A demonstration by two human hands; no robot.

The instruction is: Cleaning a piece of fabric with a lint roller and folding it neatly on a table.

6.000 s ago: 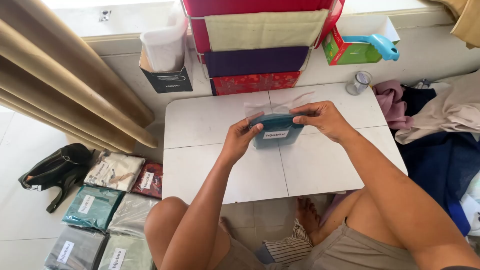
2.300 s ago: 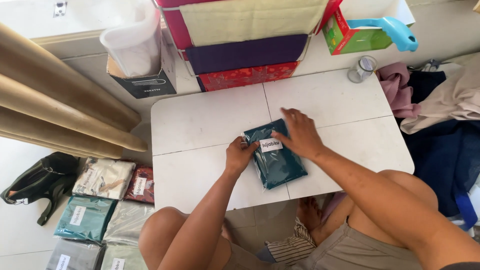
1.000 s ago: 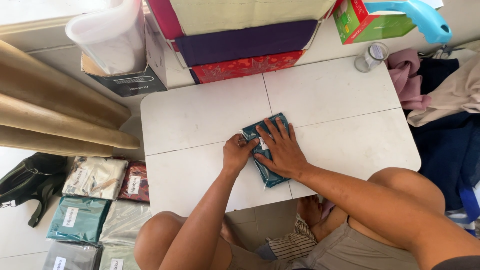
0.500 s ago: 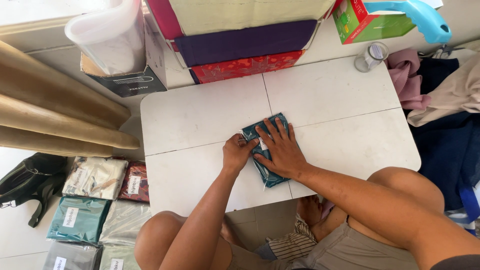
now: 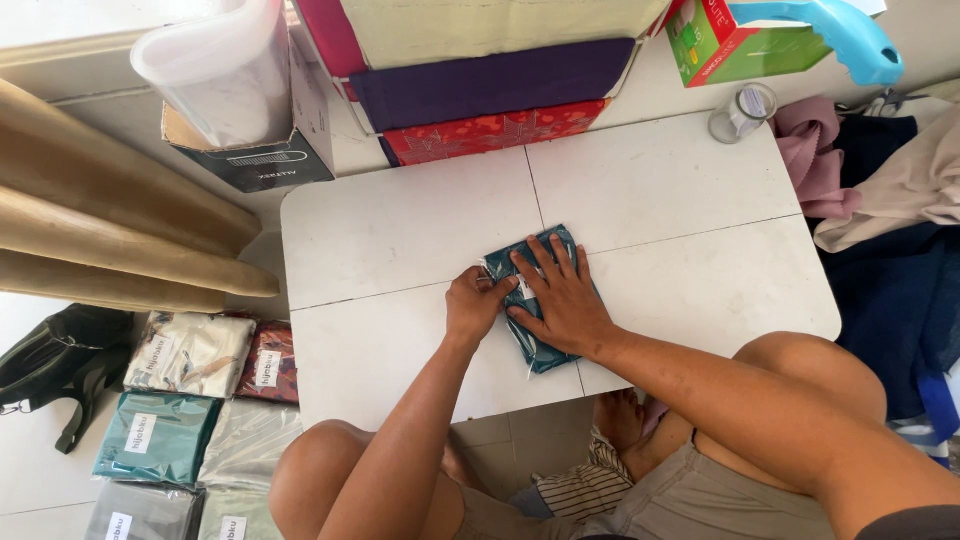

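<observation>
Floor at our far left carries a black bag and rows of flat clear-wrapped fabric packets, cream, maroon, teal and grey, each with a white label. Just right of them stands the low white surface, with a clear plastic tub on a dark box at its back left corner and a stack of folded cloths behind its middle.

On the surface, a little right of centre and near our edge, lies the teal packet, turned at a slant. Our left hand sits at its left edge with the fingers curled in, pinching or pressing that edge; we cannot tell how much of it they have hold of. Our right hand lies open and flat on top, fingers spread, pressing down and gripping nothing.

We judge the packet light, soft and bendy, its plastic skin slippery, so it is best taken by two opposite edges, not from the smooth top.

Farther right stand a small glass jar and heaped clothes.

Against the frame from six seconds back, the packet is no longer held up in both hands; it now lies pressed flat, as it did half a second ago.
</observation>
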